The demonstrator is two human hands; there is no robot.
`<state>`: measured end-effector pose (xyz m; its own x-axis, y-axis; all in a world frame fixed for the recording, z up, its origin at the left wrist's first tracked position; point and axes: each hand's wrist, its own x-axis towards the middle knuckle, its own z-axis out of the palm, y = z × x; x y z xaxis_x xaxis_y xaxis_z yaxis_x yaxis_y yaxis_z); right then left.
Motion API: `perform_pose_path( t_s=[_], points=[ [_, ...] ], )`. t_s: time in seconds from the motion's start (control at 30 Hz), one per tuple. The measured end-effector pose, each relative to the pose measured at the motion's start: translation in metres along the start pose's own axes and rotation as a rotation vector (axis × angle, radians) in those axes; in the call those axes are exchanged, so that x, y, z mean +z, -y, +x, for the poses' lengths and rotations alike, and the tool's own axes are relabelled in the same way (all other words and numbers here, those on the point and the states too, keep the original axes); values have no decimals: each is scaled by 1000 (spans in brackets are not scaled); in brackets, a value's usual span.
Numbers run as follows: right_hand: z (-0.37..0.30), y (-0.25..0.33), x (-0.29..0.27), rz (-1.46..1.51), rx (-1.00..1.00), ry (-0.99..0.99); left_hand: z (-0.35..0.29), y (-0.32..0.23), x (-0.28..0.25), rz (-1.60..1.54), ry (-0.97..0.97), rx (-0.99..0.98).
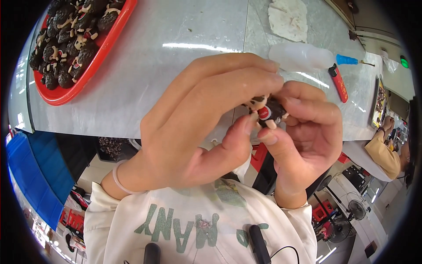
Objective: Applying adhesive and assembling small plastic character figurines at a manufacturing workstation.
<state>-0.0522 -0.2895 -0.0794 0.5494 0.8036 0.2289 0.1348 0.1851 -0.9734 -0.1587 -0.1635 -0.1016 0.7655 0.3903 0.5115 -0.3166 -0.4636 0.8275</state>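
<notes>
Between my two hands is a small dark brown figurine (275,110) with a pale face, pale little limbs and a red-and-white round patch. My right hand (307,127) pinches its body between thumb and fingers. On its other side, my left hand (198,110) has its thumb and fingertips closed on the face end, its long fingers arching over the top. Part of the figurine is hidden by the fingers. Both hands are above the near part of the grey table (198,26).
A red tray (118,44) heaped with similar figurines stands at the far left. Beyond my right hand lie a white squeeze bottle (301,57) with a blue nozzle, a red lighter (338,83) and a whitish sheet (288,20). Another person's sleeve (382,152) shows at the right.
</notes>
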Motion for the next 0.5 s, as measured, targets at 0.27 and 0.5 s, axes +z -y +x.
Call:
perform_pose_path(
  t_s=[0.27, 0.5],
  points=[
    [4, 2, 6, -390, -282, 46, 8, -11, -10, -304, 43, -257],
    [4, 6, -1, -449, -279, 34, 8, -24, -23, -957, -184, -618]
  ],
)
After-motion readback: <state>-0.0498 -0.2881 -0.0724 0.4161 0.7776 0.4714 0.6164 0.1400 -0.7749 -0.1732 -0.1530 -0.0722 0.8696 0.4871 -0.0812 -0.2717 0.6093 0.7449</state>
